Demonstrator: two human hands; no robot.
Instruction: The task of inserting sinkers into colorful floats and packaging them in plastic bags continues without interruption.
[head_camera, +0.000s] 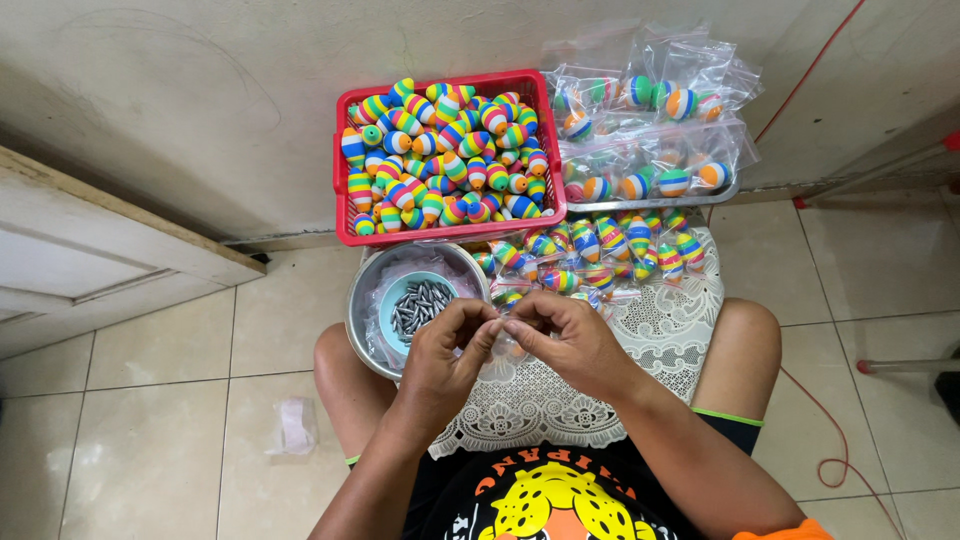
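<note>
- Two hands, the left hand (443, 350) and the right hand (565, 338), were held together over a white lace cloth (650, 340) on the lap.
- Fingers of both were pinched narrowly on something small; a clear bag (510, 345) could barely be made out, mostly hidden.
- Grey weights (420, 300) were seen in a blue cup inside a steel bowl (365, 300).
- Striped floats (445, 150) filled a red basket (340, 180).

Clear plastic bags (650, 100), each holding striped rainbow floats, stacked against wall right of red basket (345, 190). More filled clear bags (600, 250) heaped on white lace cloth (670, 330) below. Small clear bag (508, 345) pinched between both hands' fingers (490, 328), contents hidden.
</note>
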